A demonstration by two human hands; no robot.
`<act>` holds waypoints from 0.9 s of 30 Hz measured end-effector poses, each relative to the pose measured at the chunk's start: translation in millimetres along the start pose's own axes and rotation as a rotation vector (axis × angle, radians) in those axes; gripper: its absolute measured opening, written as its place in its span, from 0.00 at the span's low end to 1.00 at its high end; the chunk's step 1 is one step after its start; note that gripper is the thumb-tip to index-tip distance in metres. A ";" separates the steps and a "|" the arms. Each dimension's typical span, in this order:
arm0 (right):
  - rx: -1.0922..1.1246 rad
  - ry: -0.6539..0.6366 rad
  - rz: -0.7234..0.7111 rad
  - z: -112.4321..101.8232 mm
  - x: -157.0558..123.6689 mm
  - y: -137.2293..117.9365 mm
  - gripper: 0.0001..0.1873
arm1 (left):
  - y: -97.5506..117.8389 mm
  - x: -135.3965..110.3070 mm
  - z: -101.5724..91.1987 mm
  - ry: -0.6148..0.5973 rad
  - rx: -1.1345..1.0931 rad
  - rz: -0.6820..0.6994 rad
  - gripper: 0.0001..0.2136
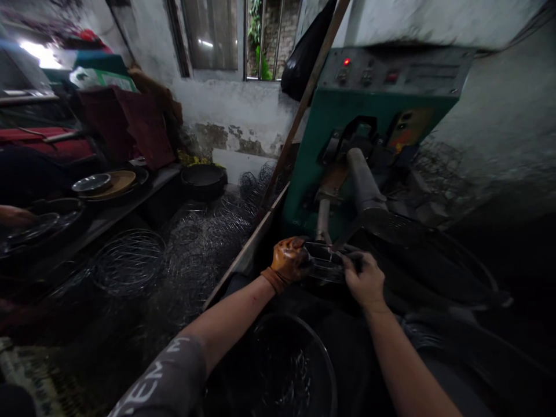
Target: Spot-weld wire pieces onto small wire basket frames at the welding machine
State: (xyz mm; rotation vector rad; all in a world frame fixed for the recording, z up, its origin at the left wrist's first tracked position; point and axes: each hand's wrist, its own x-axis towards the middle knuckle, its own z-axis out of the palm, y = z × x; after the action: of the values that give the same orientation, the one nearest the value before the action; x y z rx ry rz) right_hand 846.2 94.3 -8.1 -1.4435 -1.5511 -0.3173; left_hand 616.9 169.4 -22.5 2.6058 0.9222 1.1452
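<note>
Wire basket (325,263) between hands: gloved left hand (290,260), bare right hand (364,279) both grasping it.

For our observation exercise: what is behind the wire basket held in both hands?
Behind the wire basket rise a grey metal roller and a thinner rod of the green machine. The gloved left hand and bare right hand cover its ends; beneath is too dark to tell.

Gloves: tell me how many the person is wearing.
1. An orange glove covers the left hand, holding one side of the wire basket by the green machine. The right hand, on the basket's other side, is bare. None looks hidden.
</note>
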 end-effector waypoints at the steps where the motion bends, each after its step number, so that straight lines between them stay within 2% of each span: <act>1: -0.003 0.008 -0.003 0.3 0.0 0.0 0.15 | -0.6 -0.4 0.6 -0.002 -0.001 0.000 0.18; 6: -0.017 0.010 0.001 1.6 -1.3 1.0 0.16 | -4.8 -2.5 4.5 -0.013 -0.010 0.014 0.20; 14: -0.018 0.055 -0.057 4.4 -3.2 1.3 0.11 | -5.7 -2.1 3.8 0.015 0.007 0.050 0.18; 21: -0.031 0.051 -0.001 4.4 -3.1 -3.3 0.13 | -7.4 -3.0 3.3 -0.011 -0.011 0.036 0.19; 27: 0.036 -0.019 0.062 2.1 2.5 -15.7 0.10 | 9.7 -0.2 -7.3 0.014 0.020 -0.021 0.15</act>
State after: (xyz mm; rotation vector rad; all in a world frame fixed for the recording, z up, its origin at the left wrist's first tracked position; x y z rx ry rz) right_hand 831.8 93.2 -1.0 -1.4670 -1.5166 -0.2381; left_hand 616.2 160.8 -14.0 2.6006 0.9664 1.1570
